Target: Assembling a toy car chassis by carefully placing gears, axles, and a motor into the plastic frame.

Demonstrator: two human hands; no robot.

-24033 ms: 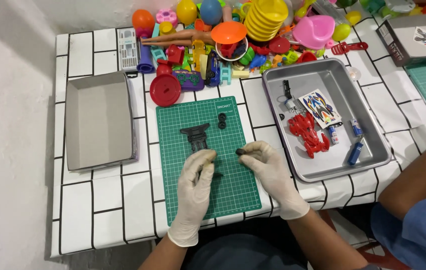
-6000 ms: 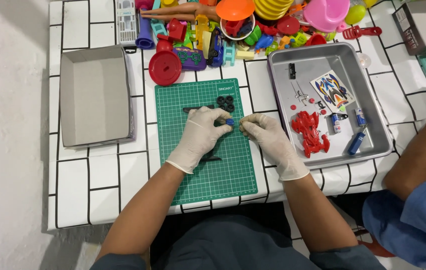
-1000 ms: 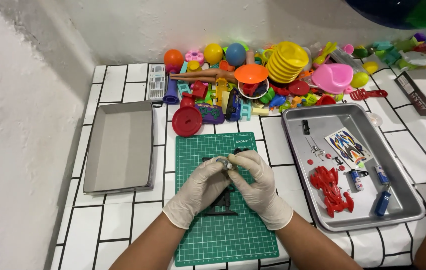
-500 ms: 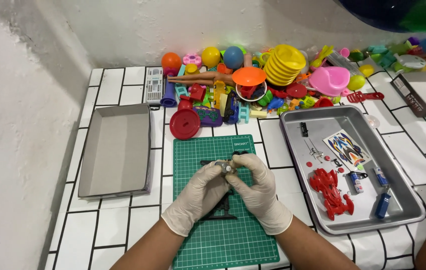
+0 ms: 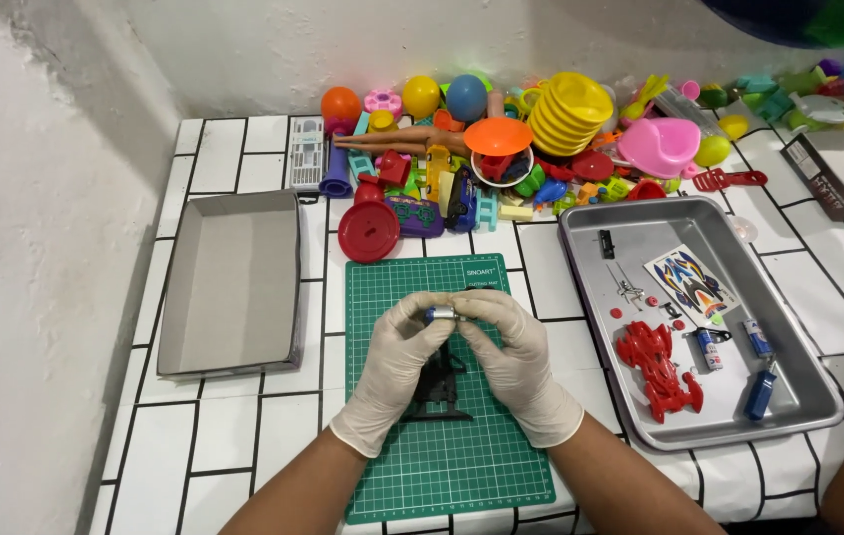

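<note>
Left hand: the gloved left hand point(image 5: 397, 372) was curled, its fingertips pinched on the left end of a small silver-and-blue cylindrical part point(image 5: 441, 314).
Right hand: the gloved right hand point(image 5: 519, 362) was likewise closed, thumb and forefinger gripping the same part from the right.
Held part: raised between both hands, above the far half of the green cutting mat point(image 5: 442, 466).
Change: compared with half a second and one second earlier, the hands held the same paired grip and place; only the camera view had shifted slightly. This suggested fine fitting in progress rather than a new step.
Beneath the hands: a black toy-car chassis point(image 5: 440, 386) lay on the mat, partly hidden by the wrists.
Right of the hands: a metal tray point(image 5: 788, 337) held a red car body shell point(image 5: 656, 369), a sticker sheet point(image 5: 691, 283) and small blue parts.
Left of the hands: a grey tray point(image 5: 233, 282).
Beyond the hands: a heap of coloured plastic toys point(image 5: 541, 139) on the tiled bench point(image 5: 184, 466).
</note>
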